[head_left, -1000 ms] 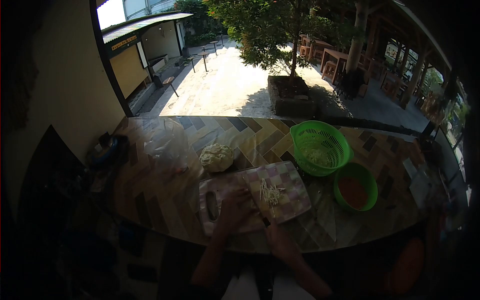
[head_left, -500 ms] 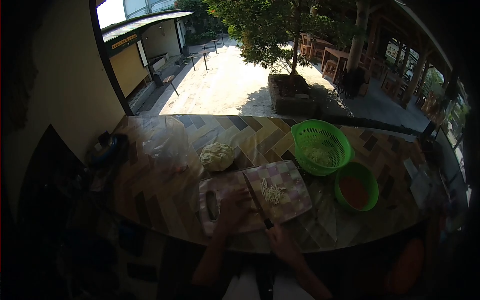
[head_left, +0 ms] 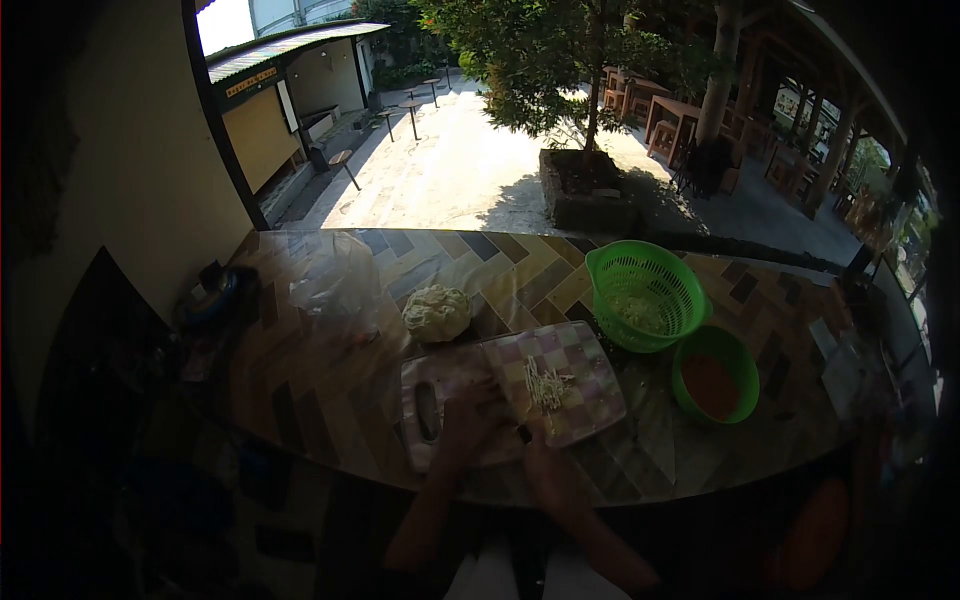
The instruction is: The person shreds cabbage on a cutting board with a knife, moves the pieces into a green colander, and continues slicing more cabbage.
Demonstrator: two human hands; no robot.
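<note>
A patterned cutting board [head_left: 592, 408] lies on the table in front of me, with a small heap of shredded cabbage [head_left: 548, 384] on its right half. My left hand [head_left: 470, 425] rests on the left half, fingers bent down toward the middle; deep shadow hides what is under them. My right hand [head_left: 548, 468] is closed round a knife [head_left: 523, 433] at the board's near edge. The knife's blade, beside the left fingers, is hard to make out. Beyond the board's far edge sits a pale cabbage [head_left: 437, 312].
A green colander [head_left: 600, 290] holding pale shreds stands behind the board's right corner. Close by is a green bowl [head_left: 750, 385] with orange contents. A clear plastic bag [head_left: 335, 280] lies at the back left. Beyond the table are a planter [head_left: 590, 210] and a paved yard.
My right hand has moved slightly up and left with the knife, whose blade shows less clearly now. My left hand stays on the board, and the whole view has shifted a little.
</note>
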